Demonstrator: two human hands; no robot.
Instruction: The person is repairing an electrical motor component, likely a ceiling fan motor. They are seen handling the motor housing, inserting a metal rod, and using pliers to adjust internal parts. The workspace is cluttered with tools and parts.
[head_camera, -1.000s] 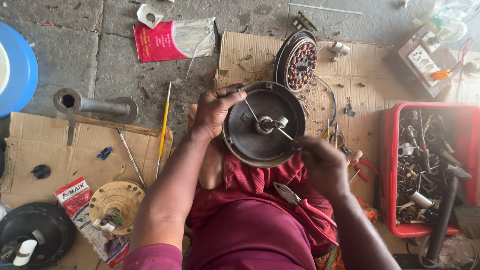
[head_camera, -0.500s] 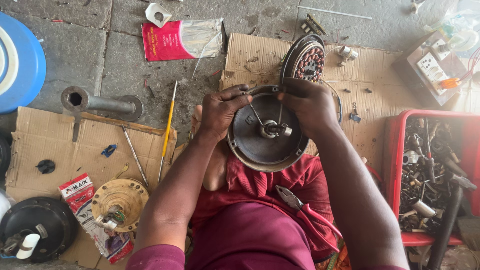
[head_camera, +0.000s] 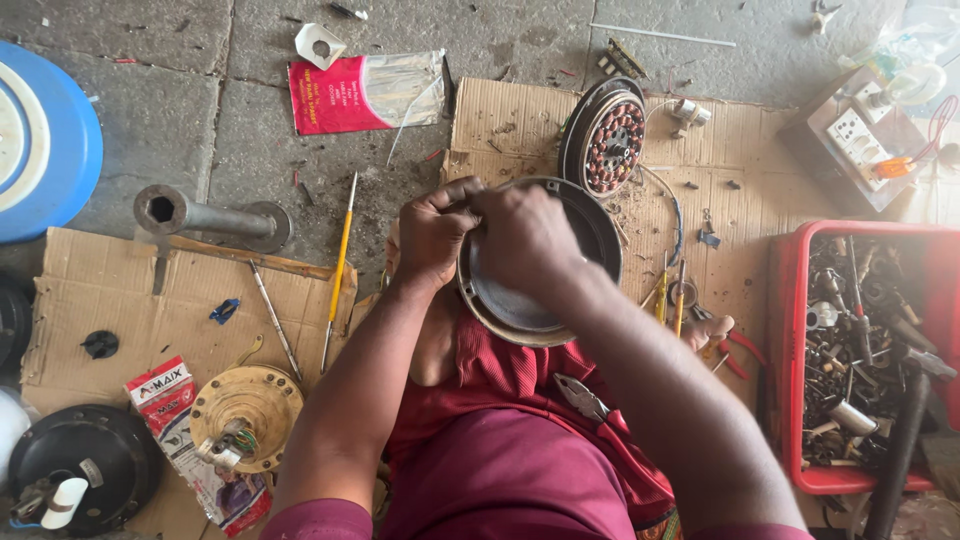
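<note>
While the round dark motor cover (head_camera: 540, 300) sits on the lap, tilted toward the camera, both hands have come together at its upper left rim. Left hand (head_camera: 432, 235) curls its fingers over the rim edge, gripping it. Right hand (head_camera: 525, 240), half a second ago at the hub in the middle, now lies across the cover's face, fingers pressed together toward the left hand; what they pinch, cannot tell. The shaft is hidden under it, so work looks moved from hub to rim. Both forearms angle up from the lap. Copper-wound stator (head_camera: 605, 135) leans on cardboard just beyond; red crate (head_camera: 790, 350) of parts far right.
</note>
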